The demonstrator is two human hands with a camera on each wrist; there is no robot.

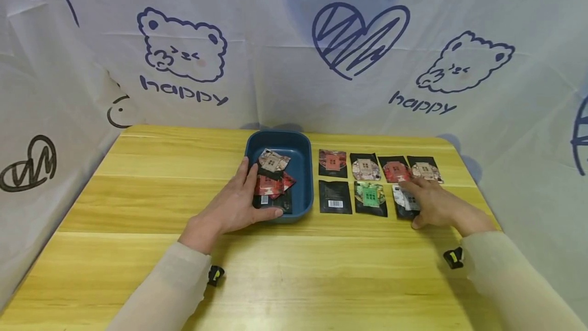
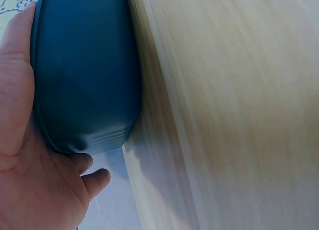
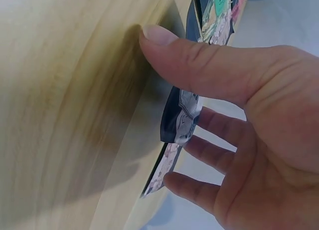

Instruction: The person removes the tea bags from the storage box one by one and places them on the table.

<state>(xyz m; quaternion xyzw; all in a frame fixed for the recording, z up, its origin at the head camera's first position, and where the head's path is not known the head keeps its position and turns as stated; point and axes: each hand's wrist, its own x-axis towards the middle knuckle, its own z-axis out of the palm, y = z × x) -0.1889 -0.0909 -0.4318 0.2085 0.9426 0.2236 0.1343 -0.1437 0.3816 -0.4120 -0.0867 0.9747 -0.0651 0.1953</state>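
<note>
Bin (image 1: 302,167) of deep blue stands on the wooden table (image 1: 321,269), holding a loose heap of sachets — a beige-labelled sachet (image 1: 274,161) on top, red (image 1: 271,186) below it, black at the near end. Left hand (image 1: 234,206) rests on its left side, fingers spread along the rim and thumb over the near corner. To the bin's right lie 7 sachets in 2 rows: 4 in the far row, red and beige alternating; 3 in the near row, namely a black sachet (image 1: 335,196) with its barcode up, a green-labelled sachet (image 1: 371,198) and a grey-and-white sachet (image 1: 401,202). Right hand (image 1: 436,206) reaches over the last, thumb and fingers well parted, fingertips touching it — whether it bears any weight, I cannot tell.
</note>
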